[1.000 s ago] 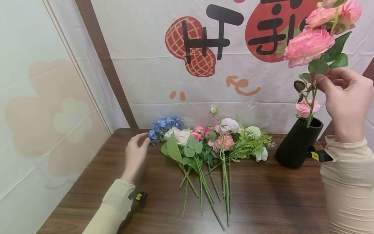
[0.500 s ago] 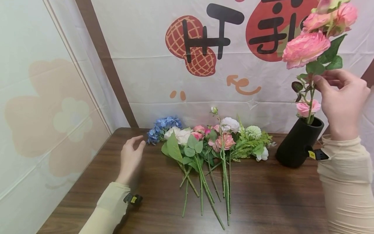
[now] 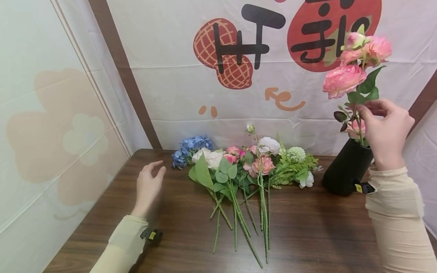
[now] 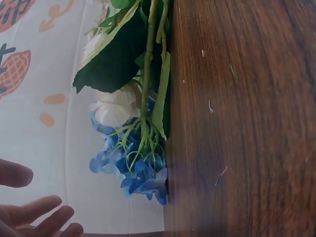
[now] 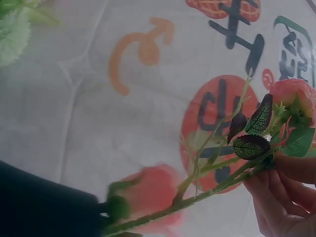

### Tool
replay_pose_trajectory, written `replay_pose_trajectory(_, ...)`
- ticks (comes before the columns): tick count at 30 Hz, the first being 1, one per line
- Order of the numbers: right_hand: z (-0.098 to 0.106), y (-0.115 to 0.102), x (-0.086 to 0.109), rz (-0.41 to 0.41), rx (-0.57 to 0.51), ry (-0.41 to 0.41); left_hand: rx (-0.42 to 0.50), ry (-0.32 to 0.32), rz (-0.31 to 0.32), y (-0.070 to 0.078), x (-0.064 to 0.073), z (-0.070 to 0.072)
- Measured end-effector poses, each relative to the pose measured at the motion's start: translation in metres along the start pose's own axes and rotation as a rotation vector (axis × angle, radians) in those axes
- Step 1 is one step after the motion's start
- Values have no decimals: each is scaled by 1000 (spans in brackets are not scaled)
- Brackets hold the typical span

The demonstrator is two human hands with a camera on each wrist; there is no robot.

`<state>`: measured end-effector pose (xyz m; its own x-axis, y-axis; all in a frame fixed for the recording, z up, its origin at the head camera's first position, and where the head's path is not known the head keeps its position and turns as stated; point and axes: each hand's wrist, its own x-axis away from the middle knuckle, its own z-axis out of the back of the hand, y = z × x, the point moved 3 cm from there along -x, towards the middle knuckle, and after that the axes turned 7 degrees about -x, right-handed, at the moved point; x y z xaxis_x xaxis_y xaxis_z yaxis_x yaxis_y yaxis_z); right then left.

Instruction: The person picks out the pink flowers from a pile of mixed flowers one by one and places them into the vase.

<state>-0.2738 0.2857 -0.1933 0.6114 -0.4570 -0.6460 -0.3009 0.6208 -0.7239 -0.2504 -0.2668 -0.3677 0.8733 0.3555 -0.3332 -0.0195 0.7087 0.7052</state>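
My right hand pinches the stem of a pink artificial flower between thumb and fingers. Its lower stem runs down into the mouth of a black vase. Another pink bloom sits just above the vase's rim. To the left, my left hand hovers over the table with fingers relaxed and nothing in them. Nearest to it lies a blue hydrangea, apart from the fingers; in the left wrist view the hydrangea shows beyond the fingertips.
Several artificial flowers lie in a row on the brown wooden table, among them a white bloom and a green pompon bloom. Their green stems point toward the front edge. A printed cloth hangs behind.
My right hand has moved down and slightly left, lowering the pink flower deeper into the vase. My left hand has drawn back left from the blue hydrangea.
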Motion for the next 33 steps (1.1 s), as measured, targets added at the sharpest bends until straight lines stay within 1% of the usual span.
replay_pose_trajectory(3,-3,7,2,14,15,-9,-1,2,-2,-1,0,0)
replay_pose_trajectory(8,-6,17,4,13,2,-30,1,-1,5,-2,0,1)
replay_pose_trajectory(15,-10,26,5,17,-12,-23,-13,-9,16,-6,3,3)
replay_pose_trajectory(22,-13,34,6,59,44,-1,-44,8,2,-9,3,7)
replay_pose_trajectory(27,-13,37,6,63,61,9,-44,13,5,-11,3,9)
replay_pose_trajectory(33,-16,39,4,97,97,18,-46,8,6,-12,2,10)
